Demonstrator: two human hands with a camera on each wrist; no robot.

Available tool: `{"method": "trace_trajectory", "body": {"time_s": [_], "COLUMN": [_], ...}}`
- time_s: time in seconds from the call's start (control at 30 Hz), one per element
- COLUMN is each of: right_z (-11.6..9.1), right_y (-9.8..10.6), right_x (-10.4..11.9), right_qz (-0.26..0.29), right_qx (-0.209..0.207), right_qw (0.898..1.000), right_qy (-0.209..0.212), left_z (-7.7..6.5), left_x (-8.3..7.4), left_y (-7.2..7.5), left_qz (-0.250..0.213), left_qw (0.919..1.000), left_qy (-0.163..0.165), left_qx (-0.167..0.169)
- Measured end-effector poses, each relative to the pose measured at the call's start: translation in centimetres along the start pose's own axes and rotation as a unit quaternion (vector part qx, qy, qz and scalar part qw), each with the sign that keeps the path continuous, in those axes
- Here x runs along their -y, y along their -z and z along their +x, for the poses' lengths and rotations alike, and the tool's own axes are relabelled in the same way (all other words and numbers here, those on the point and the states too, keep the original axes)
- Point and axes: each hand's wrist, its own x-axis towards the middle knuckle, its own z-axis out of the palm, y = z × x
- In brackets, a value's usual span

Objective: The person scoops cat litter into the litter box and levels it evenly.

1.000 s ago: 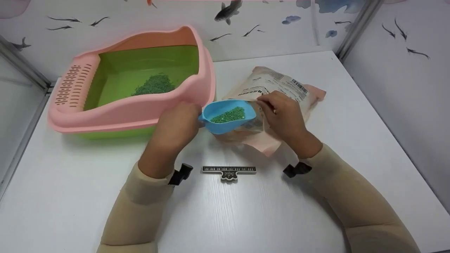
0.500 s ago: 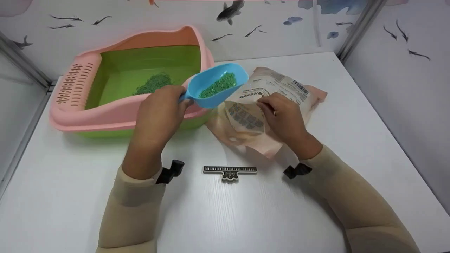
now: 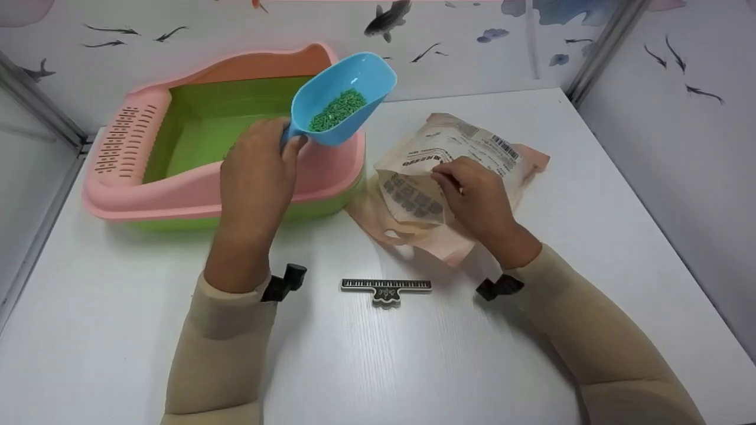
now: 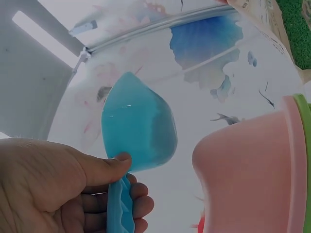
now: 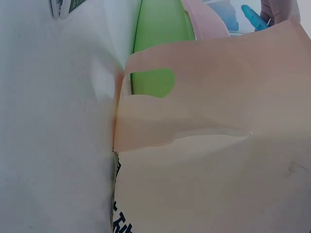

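Note:
My left hand (image 3: 257, 171) grips the handle of a blue scoop (image 3: 373, 77) with green pellets (image 3: 338, 110) in its bowl. The scoop is over the right side of a pink and green litter box (image 3: 171, 193), its bowl facing up. In the left wrist view, the thumb lies along the top of the scoop's handle (image 4: 120, 208). My right hand (image 3: 481, 198) pinches the upper edge of the mouth of a pale pink printed bag (image 3: 407, 198), which lies gaping on the table. Green pellets (image 4: 296, 29) show inside the bag in the left wrist view.
A black-and-white clip (image 3: 386, 288) with a piano-key pattern lies on the white table (image 3: 378, 366) between the forearms. Behind the box and bag stands a white wall panel (image 3: 449, 35) with painted fish. The box's pink rim rises high at its right end.
My left hand has carried the loaded scoop up and left from the bag's mouth to over the litter box. The right hand has stayed at the bag's edge, and the bag's mouth is now uncovered.

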Motion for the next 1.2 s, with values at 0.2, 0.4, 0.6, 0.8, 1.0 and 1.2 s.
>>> {"method": "trace_trajectory", "body": {"time_s": [0.2, 0.4, 0.6, 0.8, 1.0, 1.2], "right_z": [0.0, 0.0, 0.1, 0.0, -0.1, -0.1], "right_y": [0.0, 0.0, -0.1, -0.1, -0.1, -0.1], "right_x": [0.0, 0.0, 0.0, 0.0, -0.1, -0.2], "right_qz": [0.002, 0.005, 0.013, 0.018, 0.014, 0.013], "right_qx": [-0.003, -0.005, -0.002, 0.001, 0.003, 0.002], "right_qw": [1.000, 1.000, 1.000, 1.000, 1.000, 1.000], "right_qy": [0.001, 0.005, -0.003, -0.014, -0.008, -0.002], "left_z": [0.5, 0.8, 1.0, 1.4, 2.0, 2.7], "left_x": [0.5, 0.9, 1.1, 1.4, 2.1, 3.0], "left_y": [0.1, 0.0, 0.0, -0.2, -0.4, -0.7], "left_qz": [0.018, 0.018, 0.013, 0.014, 0.015, 0.024], "left_qw": [0.9997, 0.9993, 0.9989, 0.9986, 0.9983, 0.9978], "left_qy": [0.016, 0.032, 0.044, 0.049, 0.056, 0.062], "left_qx": [-0.003, 0.004, 0.009, 0.008, 0.004, 0.002]}}
